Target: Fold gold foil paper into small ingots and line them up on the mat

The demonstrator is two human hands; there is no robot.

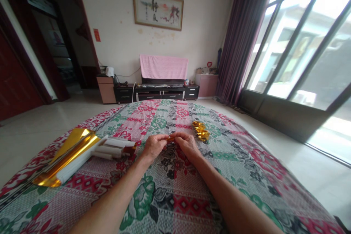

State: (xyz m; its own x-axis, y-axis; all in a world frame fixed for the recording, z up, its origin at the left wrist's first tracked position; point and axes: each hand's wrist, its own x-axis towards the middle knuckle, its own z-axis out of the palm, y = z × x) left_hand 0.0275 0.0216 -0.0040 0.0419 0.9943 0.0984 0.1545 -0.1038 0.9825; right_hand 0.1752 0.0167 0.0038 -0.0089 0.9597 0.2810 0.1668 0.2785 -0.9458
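Note:
My left hand [154,147] and my right hand [187,144] meet over the middle of the patterned cloth. Between their fingertips they pinch a small, narrow strip of gold foil paper [171,139], mostly hidden by the fingers. Just beyond my right hand lies a cluster of folded gold foil pieces [201,131]. To the left of my left hand are several white paper rolls [108,150]. Beside them, farther left, a large shiny gold foil sheet [74,155] lies partly curled.
A flowered cloth [227,175] covers the broad surface in front of me. Beyond it stands a low black cabinet [161,93] with a pink cloth [163,66] draped above. Tall windows [298,44] and a dark purple curtain [236,40] are on the right; a doorway [63,44] is on the left.

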